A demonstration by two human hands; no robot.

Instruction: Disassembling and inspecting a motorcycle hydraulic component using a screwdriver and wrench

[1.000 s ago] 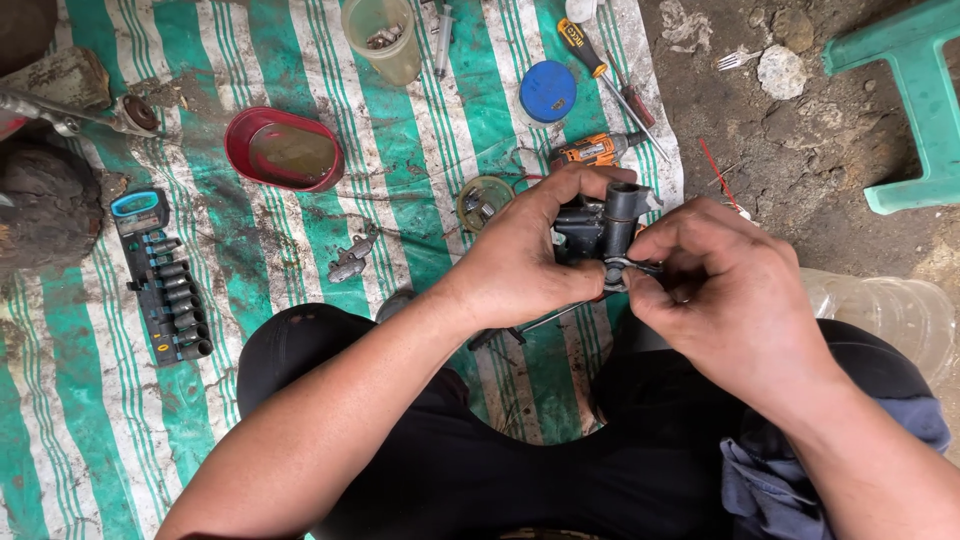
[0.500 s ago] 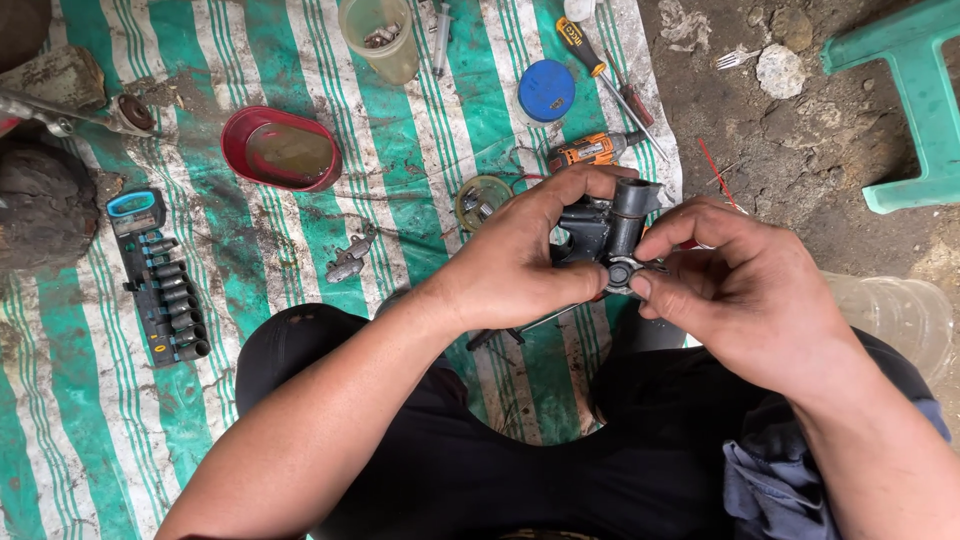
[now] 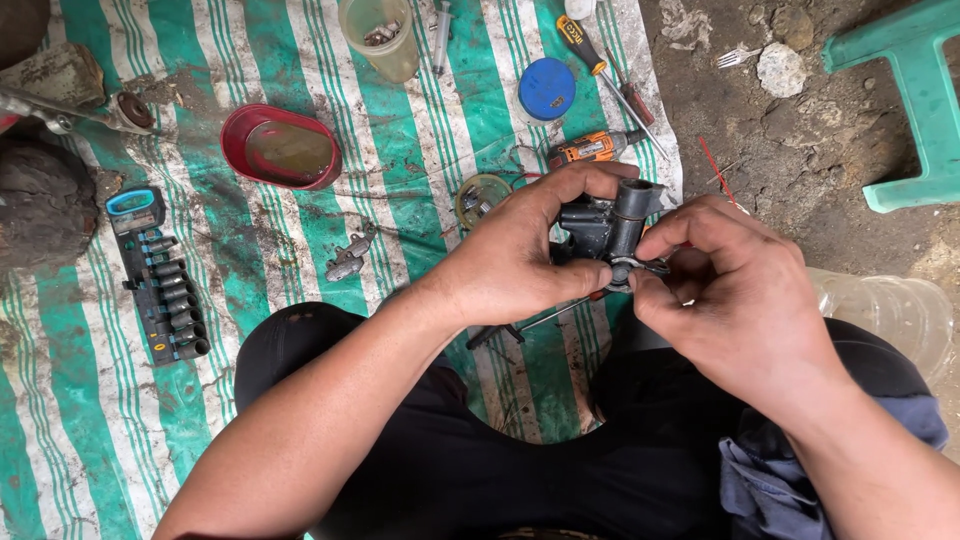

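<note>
My left hand [image 3: 515,255] grips a dark grey metal part with a short tube on top [image 3: 612,220], held above my lap. My right hand [image 3: 730,295] pinches a small metal ring or clip [image 3: 630,268] at the part's lower edge, thumb and forefinger closed on it. A thin rod [image 3: 520,325] sticks out below my left hand. My black trousers [image 3: 500,450] fill the bottom of the view.
On the green-and-white striped mat [image 3: 300,240] lie a red oval dish [image 3: 282,148], a socket rail [image 3: 165,285], a plastic cup [image 3: 380,38], a blue lid [image 3: 546,90], screwdrivers [image 3: 590,55], small metal pieces [image 3: 347,260]. A green stool [image 3: 915,110] and a clear bottle [image 3: 890,315] are at right.
My right hand's fingers have shifted on the lower end of the part, working the small ring. The left hand keeps the part nearly still.
</note>
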